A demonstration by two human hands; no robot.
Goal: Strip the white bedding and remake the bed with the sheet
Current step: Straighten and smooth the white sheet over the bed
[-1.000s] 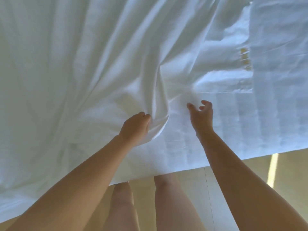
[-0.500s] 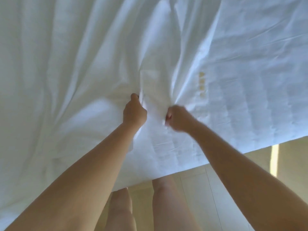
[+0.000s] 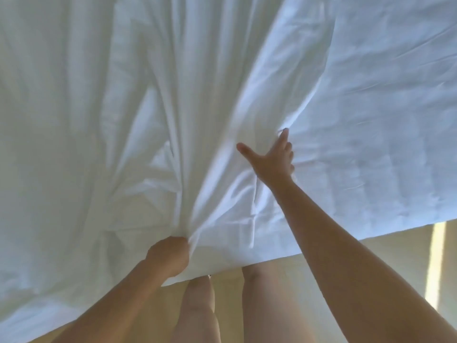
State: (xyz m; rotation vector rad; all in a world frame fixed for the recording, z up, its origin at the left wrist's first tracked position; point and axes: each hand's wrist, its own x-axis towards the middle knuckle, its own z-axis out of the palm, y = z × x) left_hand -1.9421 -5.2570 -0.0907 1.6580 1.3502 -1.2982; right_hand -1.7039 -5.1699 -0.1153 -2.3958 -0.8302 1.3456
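Left hand (image 3: 168, 256): closed in a fist round a gathered bunch of the white sheet (image 3: 371, 115), at the near edge of the bed, just above our knees. Creases fan up and away from that fist across the left half of the cloth.

Right hand (image 3: 269, 159): open, thumb splayed left, forefinger straight, laid on the sheet further in. It grips nothing that we can see. Its other fingers are partly hidden against a fold.

The sheet covers all of the bed in view, so the mattress is hidden. The right half lies fairly flat and the left half is ridged. The near hem runs on a slant above the pale floor (image 3: 405, 248).

Risks, as we judge them:
- A pull from one bunched grip loads the cloth along a single line. With the hem slanted, that could skew the sheet further or drag the far side short.
- The flat right hand acts as a pin. If the left pulls against it, the ridges between the two deepen rather than clear.
- If the bunch slips, the hem drops to the floor by our feet, where we could tread on it.
- The far edge and corners are out of view, so we cannot tell the overhang there.
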